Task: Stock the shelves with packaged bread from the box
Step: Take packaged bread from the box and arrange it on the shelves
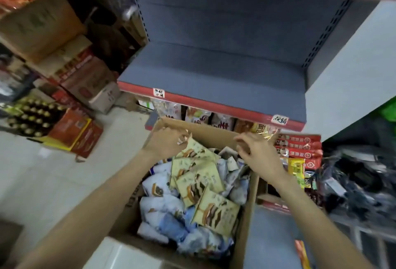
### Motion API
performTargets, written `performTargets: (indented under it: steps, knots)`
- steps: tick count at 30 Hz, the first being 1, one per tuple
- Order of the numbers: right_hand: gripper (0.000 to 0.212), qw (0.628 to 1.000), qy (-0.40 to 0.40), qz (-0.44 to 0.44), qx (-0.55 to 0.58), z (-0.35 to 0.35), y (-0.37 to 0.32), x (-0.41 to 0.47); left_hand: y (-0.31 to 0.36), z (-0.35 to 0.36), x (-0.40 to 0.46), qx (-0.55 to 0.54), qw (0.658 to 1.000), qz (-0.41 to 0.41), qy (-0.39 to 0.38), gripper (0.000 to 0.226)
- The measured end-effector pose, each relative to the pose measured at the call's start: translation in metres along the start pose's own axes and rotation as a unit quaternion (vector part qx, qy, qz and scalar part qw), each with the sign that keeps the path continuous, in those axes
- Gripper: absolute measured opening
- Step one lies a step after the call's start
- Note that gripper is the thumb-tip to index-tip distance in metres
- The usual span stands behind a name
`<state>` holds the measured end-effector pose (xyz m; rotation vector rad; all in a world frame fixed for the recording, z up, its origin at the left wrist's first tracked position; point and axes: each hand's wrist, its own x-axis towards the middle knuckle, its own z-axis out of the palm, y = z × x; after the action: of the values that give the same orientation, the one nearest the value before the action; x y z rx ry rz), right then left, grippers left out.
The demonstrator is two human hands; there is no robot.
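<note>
**Both hands over the open box of bread packets**

The cardboard box [246,193] sits low in the middle of the frame, its flaps open, packed with bread packets. Four cream packets [215,211] with brown artwork lie in a loose line on top, running from the upper middle of the box down to its lower right. Under and around them lie pale blue-white packets [162,211], too crumpled and overlapped to count.

The left hand [166,141] is at the box's far rim, fingers curled and pinching the top edge of the uppermost cream packet. The right hand [255,151] hovers over the far right part of the box with fingers loosely bent; it holds nothing that can be seen.

Above the box, in the centre of the frame, is a grey shelf [205,76] with a red front edge carrying two handwritten price tags [159,93]. Below that edge a row of packaged snacks [214,118] shows. At centre right hang red sachets [300,146]. At left stand stacked cartons [40,26] and a tray of dark bottles [32,116].
</note>
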<state>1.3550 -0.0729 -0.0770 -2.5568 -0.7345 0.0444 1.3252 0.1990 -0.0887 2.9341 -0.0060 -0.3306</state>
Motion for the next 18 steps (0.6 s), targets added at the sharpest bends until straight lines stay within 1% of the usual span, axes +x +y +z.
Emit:
performTargets:
  steps: [2,3,5,7,9,11,12,15,16,18]
  knots:
    - [0.025,0.997,-0.062,0.035,0.027,0.038,0.005,-0.008,-0.023,0.04,-0.006,-0.076,0.995,-0.045,-0.052,0.03]
    - [0.028,0.993,-0.101,0.055,0.033,0.057,0.006,-0.014,-0.033,0.058,-0.009,-0.103,0.99,-0.064,-0.074,0.03]
    - [0.038,0.978,-0.184,0.09,0.031,0.091,0.008,-0.028,-0.049,0.092,-0.017,-0.141,0.979,-0.099,-0.108,0.039]
    - [0.049,0.96,-0.241,0.14,0.01,0.122,0.006,-0.046,-0.058,0.119,-0.023,-0.172,0.971,-0.117,-0.121,0.048]
    - [0.06,0.937,-0.266,0.225,-0.01,0.147,0.004,-0.066,-0.059,0.141,-0.026,-0.169,0.975,-0.092,-0.116,0.051]
    - [0.072,0.914,-0.285,0.287,-0.019,0.17,0.002,-0.084,-0.053,0.156,-0.022,-0.148,0.982,-0.043,-0.114,0.052]
    - [0.081,0.907,-0.298,0.295,-0.022,0.179,0.003,-0.091,-0.048,0.163,-0.018,-0.142,0.982,-0.026,-0.12,0.054]
    - [0.103,0.904,-0.335,0.267,-0.013,0.198,0.005,-0.102,-0.03,0.179,-0.004,-0.117,0.979,0.001,-0.166,0.066]
    - [0.105,0.903,-0.333,0.272,-0.008,0.201,0.007,-0.103,-0.026,0.184,0.0,-0.106,0.977,0.004,-0.184,0.071]
    - [0.106,0.895,-0.319,0.311,-0.005,0.207,0.014,-0.103,-0.021,0.192,0.007,-0.097,0.972,0.0,-0.214,0.079]
